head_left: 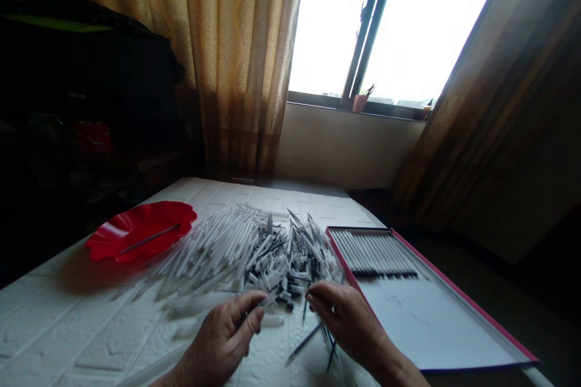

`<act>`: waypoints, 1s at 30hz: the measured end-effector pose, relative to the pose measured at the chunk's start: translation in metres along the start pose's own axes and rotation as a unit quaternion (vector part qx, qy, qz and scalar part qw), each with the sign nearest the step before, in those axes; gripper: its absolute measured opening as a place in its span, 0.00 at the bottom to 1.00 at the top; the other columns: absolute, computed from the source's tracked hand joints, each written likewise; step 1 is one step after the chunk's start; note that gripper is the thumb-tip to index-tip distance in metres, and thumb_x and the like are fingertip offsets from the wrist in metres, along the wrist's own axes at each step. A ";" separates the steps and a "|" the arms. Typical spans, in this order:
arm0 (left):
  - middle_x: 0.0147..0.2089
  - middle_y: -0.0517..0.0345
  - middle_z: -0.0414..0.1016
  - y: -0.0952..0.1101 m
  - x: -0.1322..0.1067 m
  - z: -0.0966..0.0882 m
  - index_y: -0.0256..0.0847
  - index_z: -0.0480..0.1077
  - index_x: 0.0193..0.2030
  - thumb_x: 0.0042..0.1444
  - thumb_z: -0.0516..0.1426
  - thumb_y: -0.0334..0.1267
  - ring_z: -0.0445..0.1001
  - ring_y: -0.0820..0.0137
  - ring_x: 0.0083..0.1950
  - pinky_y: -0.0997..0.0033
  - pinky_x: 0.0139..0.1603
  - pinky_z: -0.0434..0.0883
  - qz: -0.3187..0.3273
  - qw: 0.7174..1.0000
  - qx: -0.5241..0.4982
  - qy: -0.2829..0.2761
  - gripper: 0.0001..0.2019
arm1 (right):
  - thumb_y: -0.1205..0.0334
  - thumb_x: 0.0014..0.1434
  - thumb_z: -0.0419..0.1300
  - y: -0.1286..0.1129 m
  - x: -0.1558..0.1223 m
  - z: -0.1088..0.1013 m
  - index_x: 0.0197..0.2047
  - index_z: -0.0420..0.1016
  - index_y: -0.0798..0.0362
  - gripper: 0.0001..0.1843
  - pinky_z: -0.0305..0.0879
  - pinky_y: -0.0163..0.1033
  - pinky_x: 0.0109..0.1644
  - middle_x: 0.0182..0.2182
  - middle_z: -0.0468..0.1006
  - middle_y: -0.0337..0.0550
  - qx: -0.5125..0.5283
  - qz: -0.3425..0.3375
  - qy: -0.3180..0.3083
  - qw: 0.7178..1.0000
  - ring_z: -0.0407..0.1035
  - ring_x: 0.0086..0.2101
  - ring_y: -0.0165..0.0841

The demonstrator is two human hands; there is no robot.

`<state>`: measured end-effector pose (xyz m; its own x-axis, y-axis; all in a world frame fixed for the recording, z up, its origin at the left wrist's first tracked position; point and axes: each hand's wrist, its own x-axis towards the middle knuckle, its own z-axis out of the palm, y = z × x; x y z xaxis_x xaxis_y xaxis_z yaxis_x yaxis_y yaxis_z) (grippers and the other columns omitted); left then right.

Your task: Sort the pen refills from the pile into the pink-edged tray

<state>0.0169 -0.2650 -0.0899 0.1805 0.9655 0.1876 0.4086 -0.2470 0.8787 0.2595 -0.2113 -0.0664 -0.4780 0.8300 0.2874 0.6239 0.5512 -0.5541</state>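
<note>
My left hand (229,332) is closed, thumb and forefinger pinching a slim, pale translucent pen part (270,299). To its right, my right hand (347,317) is also closed in a pinch above the table. What sits between those fingertips, if anything, is too small to make out. Just beyond both hands lies a heap of white pen barrels (222,242), mixed on its right side with dark-tipped refills (313,242) and small clear and black caps (285,290). Several loose refills (305,341) lie below my right hand.
A shallow box with a pink rim (472,308) stands at the right, holding a row of white pens (376,251) with black ends. A red wavy-edged dish (109,239) with one pen stands left on the white brick-patterned table (102,338). Curtains and a window are behind.
</note>
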 end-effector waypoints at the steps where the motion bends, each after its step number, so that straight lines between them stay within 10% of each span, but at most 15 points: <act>1: 0.26 0.62 0.68 0.001 0.000 -0.001 0.37 0.72 0.45 0.64 0.49 0.51 0.69 0.73 0.21 0.77 0.22 0.66 -0.007 1.000 -0.008 0.007 0.20 | 0.61 0.65 0.54 0.000 0.000 0.002 0.35 0.77 0.52 0.12 0.64 0.35 0.35 0.30 0.81 0.44 -0.012 0.002 0.001 1.000 0.74 0.31 0.34; 16: 0.31 0.55 0.80 0.006 0.002 0.000 0.40 0.70 0.42 0.65 0.50 0.49 0.76 0.69 0.26 0.76 0.25 0.69 0.015 1.000 -0.025 -0.010 0.15 | 0.67 0.63 0.56 -0.023 0.005 0.023 0.43 0.82 0.45 0.14 0.64 0.35 0.36 0.39 0.80 0.45 -0.196 0.040 -0.093 0.975 0.77 0.37 0.38; 30: 0.29 0.59 0.74 0.005 0.001 -0.001 0.39 0.66 0.45 0.65 0.48 0.60 0.71 0.71 0.25 0.75 0.26 0.69 0.011 0.997 -0.075 0.030 0.24 | 0.66 0.66 0.54 -0.009 0.004 0.021 0.41 0.79 0.49 0.11 0.64 0.34 0.36 0.38 0.80 0.44 -0.196 0.036 -0.018 0.980 0.77 0.35 0.35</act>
<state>0.0180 -0.2654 -0.0849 0.1319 0.9645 0.2289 0.2663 -0.2569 0.9290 0.2391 -0.2150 -0.0772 -0.4410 0.8686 0.2260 0.8429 0.4873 -0.2280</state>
